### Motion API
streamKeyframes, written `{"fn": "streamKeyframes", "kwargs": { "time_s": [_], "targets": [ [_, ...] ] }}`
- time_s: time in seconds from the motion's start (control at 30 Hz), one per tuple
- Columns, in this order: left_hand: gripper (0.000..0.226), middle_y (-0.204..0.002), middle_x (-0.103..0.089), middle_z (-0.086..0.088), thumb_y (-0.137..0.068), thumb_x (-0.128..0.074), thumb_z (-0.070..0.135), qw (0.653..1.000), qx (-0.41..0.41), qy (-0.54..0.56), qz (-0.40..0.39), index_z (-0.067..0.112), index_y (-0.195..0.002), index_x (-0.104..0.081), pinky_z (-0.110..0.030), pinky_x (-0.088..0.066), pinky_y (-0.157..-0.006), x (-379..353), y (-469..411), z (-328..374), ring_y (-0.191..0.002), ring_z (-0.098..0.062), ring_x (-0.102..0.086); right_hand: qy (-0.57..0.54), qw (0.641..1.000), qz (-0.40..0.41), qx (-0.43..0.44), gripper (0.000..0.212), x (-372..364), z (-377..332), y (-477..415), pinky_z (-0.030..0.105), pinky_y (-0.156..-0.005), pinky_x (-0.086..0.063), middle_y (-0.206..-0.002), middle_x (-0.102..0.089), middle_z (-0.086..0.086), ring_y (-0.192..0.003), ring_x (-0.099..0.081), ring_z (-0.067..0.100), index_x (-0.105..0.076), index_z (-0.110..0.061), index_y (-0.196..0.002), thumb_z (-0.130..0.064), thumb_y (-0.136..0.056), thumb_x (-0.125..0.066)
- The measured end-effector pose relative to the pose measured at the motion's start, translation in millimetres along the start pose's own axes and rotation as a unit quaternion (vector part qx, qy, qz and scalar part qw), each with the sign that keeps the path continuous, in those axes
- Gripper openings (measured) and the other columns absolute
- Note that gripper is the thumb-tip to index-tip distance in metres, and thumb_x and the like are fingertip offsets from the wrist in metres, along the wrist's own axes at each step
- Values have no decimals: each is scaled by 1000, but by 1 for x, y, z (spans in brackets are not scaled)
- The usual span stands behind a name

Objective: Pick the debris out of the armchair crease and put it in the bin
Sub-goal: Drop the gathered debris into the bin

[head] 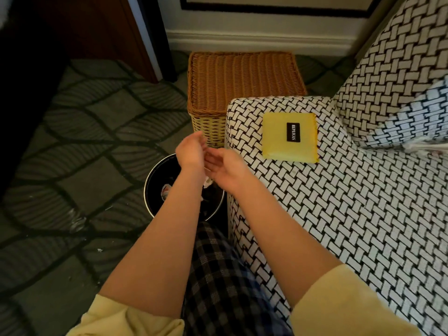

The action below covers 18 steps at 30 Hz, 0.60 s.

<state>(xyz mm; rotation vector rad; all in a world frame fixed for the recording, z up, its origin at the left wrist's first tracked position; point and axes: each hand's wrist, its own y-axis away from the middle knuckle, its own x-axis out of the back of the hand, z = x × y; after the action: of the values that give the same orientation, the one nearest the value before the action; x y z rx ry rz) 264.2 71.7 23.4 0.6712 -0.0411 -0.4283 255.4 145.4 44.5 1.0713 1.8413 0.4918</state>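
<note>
This is a furnished living space, probably a home sitting room. It has an upholstered armchair (339,202) in basket-weave fabric and a leaf-patterned carpet (97,141). A lidded wicker hamper (242,78) stands near the white skirting board (261,41), and a small round bin (146,190) sits beside the armrest.

One text could be read: "REPLICAS", in white capitals on a small black label (293,132); the label stood on a yellow cloth (278,146) lying on the armchair (363,202) arm; the word ran sideways.

Leaf-patterned grey carpet (97,132), wicker hamper (242,78), white skirting board (261,41), dark wooden door (97,27)
</note>
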Motion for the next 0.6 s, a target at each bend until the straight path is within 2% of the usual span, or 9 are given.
{"fn": "streamKeyframes", "kwargs": {
  "time_s": [0.07, 0.17, 0.23, 0.3, 0.4, 0.43, 0.5, 0.57, 0.6],
  "targets": [
    [23, -75, -63, 2, -91, -46, 8, 999, -29, -22, -18, 17, -81, -65, -20, -48, -66, -20, 15, 8, -67, -9, -57, 8, 999, -5, 46, 34, 8, -22, 19, 36, -105, -36, -116, -58, 24, -122, -49, 32, -50, 8, -123, 2, -93, -34],
    [28, -77, -64, 5, -91, -47, 10, 993, -95, -60, -38, 24, -73, -62, -26, -51, -75, -39, 31, 15, -74, -11, -60, 21, 997, -16, 77, 37, 19, -47, 39, 35, -105, -34, -132, -49, 24, -128, -43, 32, -46, 9, -128, 0, -94, -35],
    [32, -76, -63, 7, -90, -47, 7, 983, -150, -87, -55, 26, -69, -61, -30, -51, -83, -54, 45, 16, -80, -11, -60, 27, 994, -22, 100, 36, 32, -62, 50, 35, -104, -38, -130, -52, 22, -124, -47, 31, -49, 7, -126, -2, -94, -35],
    [34, -74, -60, 8, -89, -46, 3, 968, -203, -116, -87, 25, -66, -59, -29, -49, -81, -72, 61, 16, -78, -9, -58, 21, 990, -12, 136, 34, 48, -75, 59, 34, -100, -43, -122, -57, 21, -117, -53, 30, -52, 7, -122, -3, -94, -36],
    [29, -76, -59, 11, -90, -46, 3, 923, -284, -205, -162, 21, -71, -59, -22, -45, -74, -101, 82, 11, -76, -7, -54, 43, 969, 101, 220, 27, 74, -95, 67, 25, -81, -54, -100, -65, 14, -90, -64, 20, -60, 4, -112, -4, -93, -42],
    [26, -80, -60, 11, -90, -46, 4, 899, -309, -246, -190, 20, -76, -61, -18, -43, -70, -111, 89, 6, -74, -5, -53, 88, 948, 167, 257, 26, 86, -102, 68, 21, -74, -54, -97, -67, 12, -82, -64, 15, -63, 0, -107, -3, -92, -42],
    [22, -99, -63, 7, -92, -45, 5, 837, -353, -339, -245, 18, -91, -63, -13, -39, -61, -126, 98, -4, -68, -2, -51, 274, 850, 300, 335, 30, 115, -111, 66, 16, -69, -49, -101, -67, 6, -77, -60, 7, -68, -8, -103, -4, -91, -41],
    [26, -119, -60, 2, -92, -44, 3, 760, -388, -427, -299, 16, -106, -62, -14, -43, -63, -139, 102, -13, -71, -10, -58, 470, 727, 336, 371, 32, 151, -114, 67, 21, -83, -45, -115, -60, 6, -96, -58, 13, -64, -9, -114, -5, -90, -42],
    [29, -126, -57, 0, -92, -44, 3, 715, -408, -468, -321, 16, -112, -61, -19, -44, -72, -147, 103, -17, -84, -17, -61, 550, 675, 334, 362, 34, 171, -114, 68, 29, -93, -44, -125, -55, 8, -108, -55, 19, -59, -8, -119, -5, -90, -43]
  ]
}}
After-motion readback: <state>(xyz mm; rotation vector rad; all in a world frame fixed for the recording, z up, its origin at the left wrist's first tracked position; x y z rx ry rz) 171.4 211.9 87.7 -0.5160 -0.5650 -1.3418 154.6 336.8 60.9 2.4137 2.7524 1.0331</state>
